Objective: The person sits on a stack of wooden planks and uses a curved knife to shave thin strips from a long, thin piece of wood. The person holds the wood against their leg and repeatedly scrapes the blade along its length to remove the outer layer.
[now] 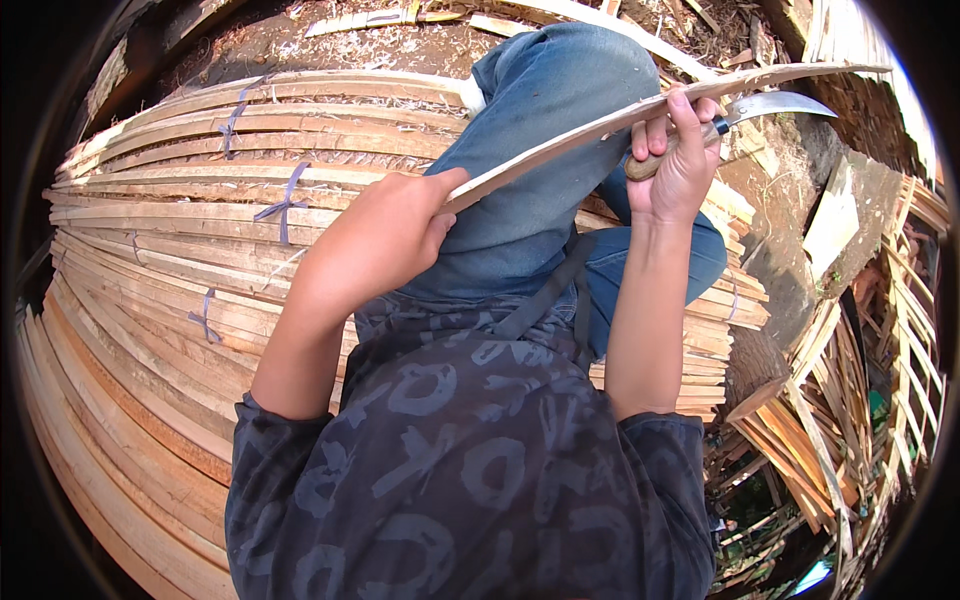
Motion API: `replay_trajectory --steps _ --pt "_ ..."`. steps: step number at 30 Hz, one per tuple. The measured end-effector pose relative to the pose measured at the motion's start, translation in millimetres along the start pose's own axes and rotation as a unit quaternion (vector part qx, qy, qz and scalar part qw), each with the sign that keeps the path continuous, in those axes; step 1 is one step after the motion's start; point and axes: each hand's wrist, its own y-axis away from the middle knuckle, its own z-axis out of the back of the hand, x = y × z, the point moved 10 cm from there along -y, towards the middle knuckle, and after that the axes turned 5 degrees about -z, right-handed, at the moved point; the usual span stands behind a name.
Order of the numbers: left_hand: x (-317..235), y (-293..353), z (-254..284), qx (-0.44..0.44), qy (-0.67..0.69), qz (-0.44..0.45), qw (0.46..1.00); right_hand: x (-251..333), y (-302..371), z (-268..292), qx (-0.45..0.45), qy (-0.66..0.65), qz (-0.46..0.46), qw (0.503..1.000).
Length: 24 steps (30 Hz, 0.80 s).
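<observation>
A long, thin wooden strip (570, 140) slants up to the right across my raised knee. Its near end is in my left hand (385, 235), which is closed around it. Farther along, my right hand (682, 160) is closed on the wooden handle of a curved knife (785, 104), whose hooked metal blade points to the right. The strip passes over the fingertips of that same hand, just above the knife, and its far end runs beyond the blade. Part of the handle is hidden by my fingers.
Bundles of wooden strips (150, 240), tied with purple bands, lie under me and to my left. A cut log (757, 375) and a stone slab (860, 225) are at the right, near piled split offcuts (800, 460). Shavings litter the dirt (400, 48) ahead.
</observation>
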Motion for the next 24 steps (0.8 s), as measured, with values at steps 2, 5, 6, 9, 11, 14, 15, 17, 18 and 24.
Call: replay_trajectory --steps 2,5,6,9,11,14,15,17,18,24 --pt "7.8 -5.8 1.9 0.008 -0.023 -0.001 1.000 7.2 4.2 -15.2 0.010 0.025 0.027 0.999" --pt "21.6 -13.9 -4.5 -0.023 0.074 -0.001 0.997 16.7 1.4 -22.8 0.010 0.056 0.043 0.997" --pt "27.6 -15.5 -9.4 -0.023 0.099 0.011 0.995 18.1 -0.6 -23.6 0.012 0.060 0.037 0.997" --pt "36.5 -20.5 -20.1 -0.009 0.143 0.046 0.989 15.0 -5.3 -18.3 0.031 0.127 0.021 0.991" --pt "30.3 -17.8 -20.8 0.019 0.131 0.076 0.988 22.2 0.8 -4.2 -0.049 0.226 0.000 0.973" --pt "22.4 -11.5 -15.0 -0.025 0.117 0.045 0.992 32.9 18.4 17.0 -0.050 0.396 -0.010 0.917" --pt "22.9 -13.5 -16.3 -0.018 0.111 0.043 0.993 35.2 29.6 24.0 -0.039 0.420 -0.003 0.907" --pt "21.6 -18.5 -18.0 -0.005 0.098 0.040 0.994 25.9 55.6 35.9 0.007 0.446 -0.006 0.895" --pt "21.6 -19.1 -17.7 -0.004 0.091 0.046 0.995 22.4 67.4 39.7 0.029 0.459 -0.007 0.888" --pt "9.0 -21.6 -20.8 -0.014 0.087 0.054 0.995 -8.3 114.9 -1.2 0.099 0.630 -0.014 0.770"
